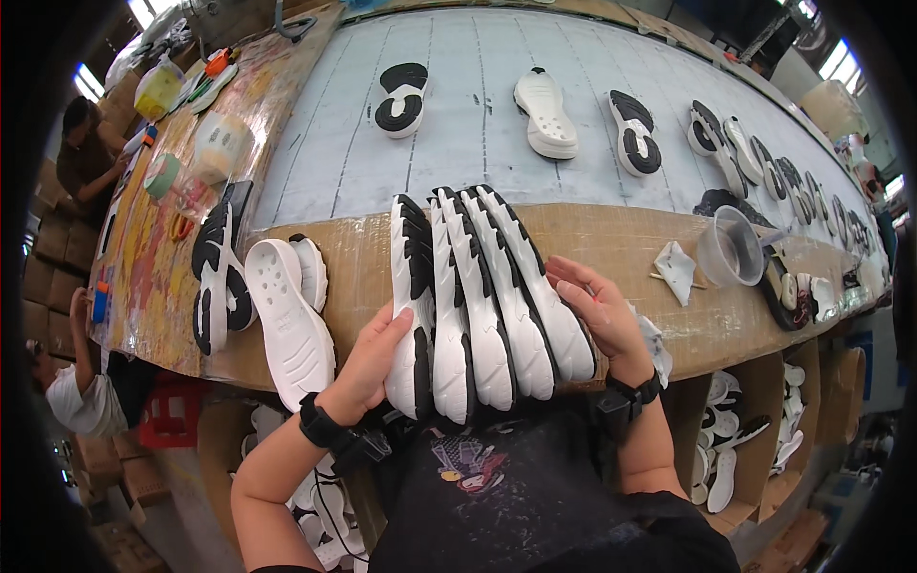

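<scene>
A row of several white-and-black shoe soles (484, 325) stands on edge, side by side, at the table's front edge. My left hand (368, 358) is closed on the leftmost sole, its thumb along the outer face and its other fingers mostly hidden. On the opposite end, my right hand (600, 310) presses against the rightmost sole with fairly straight fingers, so the row is clasped between my two hands. Just left of my left hand, a white sole (289, 310) leans with its holed inner side up. Behind it are black-and-white soles (220, 272), one showing its tread.
More soles (635, 134) lie spaced across the lined pale tabletop (315, 143). At the right are a clear plastic tub (731, 246) and a crumpled white cloth (675, 272). Cartons of soles (723, 439) stand below the table. Other people (91, 158) are at the left.
</scene>
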A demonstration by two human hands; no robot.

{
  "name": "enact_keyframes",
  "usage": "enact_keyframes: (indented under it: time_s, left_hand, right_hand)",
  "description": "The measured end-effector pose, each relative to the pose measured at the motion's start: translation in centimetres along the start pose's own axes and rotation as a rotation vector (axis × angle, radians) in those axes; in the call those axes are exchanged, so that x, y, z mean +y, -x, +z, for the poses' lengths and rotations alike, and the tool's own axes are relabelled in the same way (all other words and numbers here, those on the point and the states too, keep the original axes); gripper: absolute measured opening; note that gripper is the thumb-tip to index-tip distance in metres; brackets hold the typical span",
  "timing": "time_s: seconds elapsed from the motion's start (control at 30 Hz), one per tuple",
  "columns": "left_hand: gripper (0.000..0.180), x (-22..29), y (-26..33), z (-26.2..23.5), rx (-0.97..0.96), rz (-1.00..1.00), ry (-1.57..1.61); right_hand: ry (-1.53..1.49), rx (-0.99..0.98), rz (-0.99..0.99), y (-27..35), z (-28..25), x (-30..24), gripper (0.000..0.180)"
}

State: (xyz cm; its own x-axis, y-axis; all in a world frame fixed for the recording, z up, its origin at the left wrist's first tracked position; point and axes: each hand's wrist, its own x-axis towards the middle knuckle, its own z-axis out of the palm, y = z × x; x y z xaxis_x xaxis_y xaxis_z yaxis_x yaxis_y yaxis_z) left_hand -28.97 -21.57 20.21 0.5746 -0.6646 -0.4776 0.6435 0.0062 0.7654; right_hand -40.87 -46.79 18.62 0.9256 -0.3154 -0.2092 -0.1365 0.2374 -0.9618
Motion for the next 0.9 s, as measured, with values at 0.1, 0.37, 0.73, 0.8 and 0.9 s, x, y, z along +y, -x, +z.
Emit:
enact_keyframes:
  time_s: [0.1, 0.37, 0.73, 0.8, 0.9]
  left_hand:
    - [0.036, -0.6, 0.3, 0.2, 0.028, -0.005, 0.023]
    - [0.041, -0.2, 0.4, 0.3, -0.01, -0.103, -0.029]
    - [0.034, 0.1, 2.5, 1.7, -0.088, 0.225, -0.303]
    - [0.035, 0.7, 2.7, 2.0, -0.093, 0.54, -0.599]
    - [0.043, 2.8, 2.9, 3.9, -0.054, 0.919, -0.982]
  right_hand:
    - [-0.078, 0.108, -0.027, 0.2, 0.1, 1.2, 0.041]
    - [-0.051, 0.147, -0.033, 0.7, 0.6, 2.1, 0.039]
    - [0.148, -0.036, -0.136, 1.8, 1.6, -2.7, 0.039]
    - [0.175, 0.014, -0.246, 2.4, 2.4, -5.5, 0.039]
    - [-0.012, 0.024, -0.364, 2.2, 2.6, -7.0, 0.039]
